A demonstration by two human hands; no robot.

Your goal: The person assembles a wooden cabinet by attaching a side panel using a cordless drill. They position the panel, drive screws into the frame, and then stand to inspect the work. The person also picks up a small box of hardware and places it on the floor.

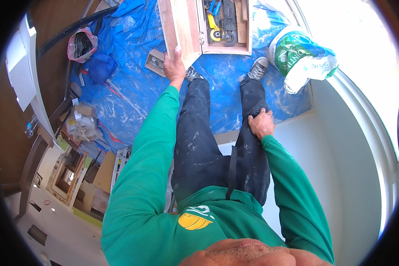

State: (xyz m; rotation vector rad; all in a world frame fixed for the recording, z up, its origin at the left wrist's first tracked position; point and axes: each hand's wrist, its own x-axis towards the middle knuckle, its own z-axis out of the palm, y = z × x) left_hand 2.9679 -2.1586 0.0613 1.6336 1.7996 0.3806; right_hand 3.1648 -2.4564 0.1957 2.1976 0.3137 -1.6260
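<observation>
A wooden toolbox [226,49] stands at the top of the head view, its hinged wooden lid [181,26] swung out to the left. My left hand [174,68] is closed on the lid's near edge, thumb up along the wood. Inside the box lie several tools, among them a yellow-and-blue tool [213,24] and a dark long tool [229,22] with a round end. My right hand [262,123] rests over my right knee, thumb apart from the fingers, holding nothing. Beneath the lid's edge sits a small wooden tray [156,63] with small items in it.
Crumpled blue sheeting [128,84] covers the floor. A bucket [277,42] with a green-and-white plastic bag [301,57] stands right, beside the window frame. Left are a pink-rimmed bag [82,45], a blue bundle [101,67] and a clear plastic bag [82,122].
</observation>
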